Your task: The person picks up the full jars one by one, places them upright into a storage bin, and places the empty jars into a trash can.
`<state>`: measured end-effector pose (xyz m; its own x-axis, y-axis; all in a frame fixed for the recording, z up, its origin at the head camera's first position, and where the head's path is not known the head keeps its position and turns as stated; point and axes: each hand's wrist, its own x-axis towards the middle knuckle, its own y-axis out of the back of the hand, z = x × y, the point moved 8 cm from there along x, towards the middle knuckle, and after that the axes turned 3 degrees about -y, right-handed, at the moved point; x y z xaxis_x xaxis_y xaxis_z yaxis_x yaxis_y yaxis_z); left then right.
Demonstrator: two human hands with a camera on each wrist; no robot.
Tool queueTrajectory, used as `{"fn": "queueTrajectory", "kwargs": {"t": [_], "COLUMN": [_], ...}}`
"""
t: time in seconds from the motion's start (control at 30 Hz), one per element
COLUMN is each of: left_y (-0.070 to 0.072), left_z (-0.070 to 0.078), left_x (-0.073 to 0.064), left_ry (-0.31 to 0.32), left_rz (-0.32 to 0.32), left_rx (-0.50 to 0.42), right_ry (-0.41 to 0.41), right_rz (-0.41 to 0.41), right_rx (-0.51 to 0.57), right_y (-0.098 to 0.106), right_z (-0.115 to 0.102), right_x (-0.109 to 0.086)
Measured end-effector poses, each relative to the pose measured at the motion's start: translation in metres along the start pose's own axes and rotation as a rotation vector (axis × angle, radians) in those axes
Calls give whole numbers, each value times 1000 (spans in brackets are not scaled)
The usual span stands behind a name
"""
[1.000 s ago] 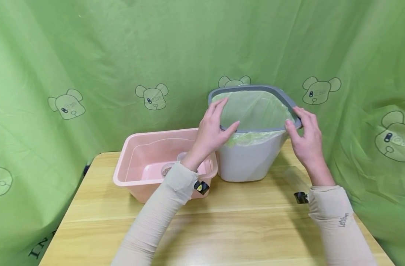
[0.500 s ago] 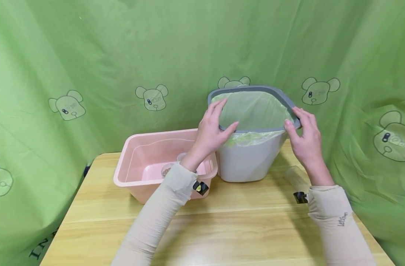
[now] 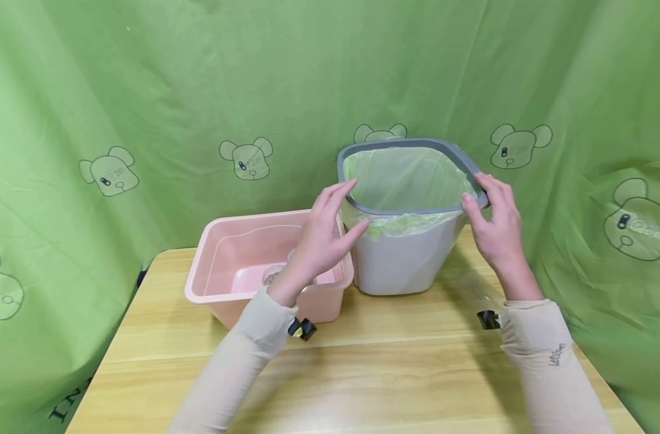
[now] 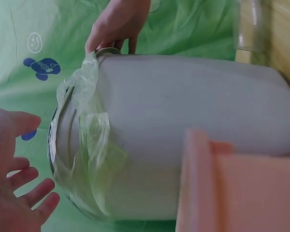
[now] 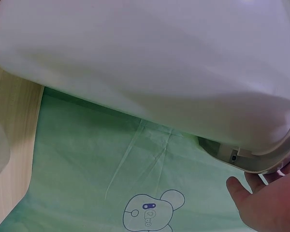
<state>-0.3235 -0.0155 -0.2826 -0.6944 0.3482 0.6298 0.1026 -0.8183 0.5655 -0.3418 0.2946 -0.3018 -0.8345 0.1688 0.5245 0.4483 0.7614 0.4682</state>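
Observation:
A light grey trash can [image 3: 397, 262] stands upright on the table, with a darker grey rim ring [image 3: 405, 143]. Its pale green bag [image 3: 413, 224] lines the inside and hangs in crumpled folds below the ring. My right hand [image 3: 496, 232] grips the can's right rim corner, thumb on the near side and fingers over the outside. My left hand [image 3: 321, 238] hovers by the left rim, above the pink tub, fingers spread. The left wrist view shows a gap between this left hand [image 4: 14, 179] and the can. The right wrist view shows the right hand's fingers [image 5: 239, 191] under the rim.
Touching or close beside the can on its left is a pink tub [image 3: 221, 241], with small clear containers [image 3: 272, 274] inside. A clear cylindrical container [image 3: 477, 288] is on the table by my right wrist. Green patterned curtain [image 3: 302, 72] surrounds the wooden table [image 3: 362, 374].
My left hand has come off the can's left rim and moved left and slightly down. The right hand keeps its grip, and the can stays in place.

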Motion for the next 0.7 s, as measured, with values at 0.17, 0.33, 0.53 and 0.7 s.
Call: {"fn": "queueTrajectory", "kwargs": {"t": [0.17, 0.33, 0.53, 0.7], "left_y": [12, 24, 50, 71], "left_z": [-12, -30, -61, -81], "left_x": [-36, -73, -127, -159], "left_ry": [13, 32, 82, 96], "left_rz": [-21, -35, -37, 14], "left_rx": [49, 129, 227, 298], "right_ry": [7, 3, 2, 2], "right_rz": [-2, 0, -28, -19], "right_rx": [1, -4, 3, 22], "right_y": [0, 3, -1, 0], "right_z": [0, 2, 0, 2], "right_x": [0, -2, -1, 0]}}
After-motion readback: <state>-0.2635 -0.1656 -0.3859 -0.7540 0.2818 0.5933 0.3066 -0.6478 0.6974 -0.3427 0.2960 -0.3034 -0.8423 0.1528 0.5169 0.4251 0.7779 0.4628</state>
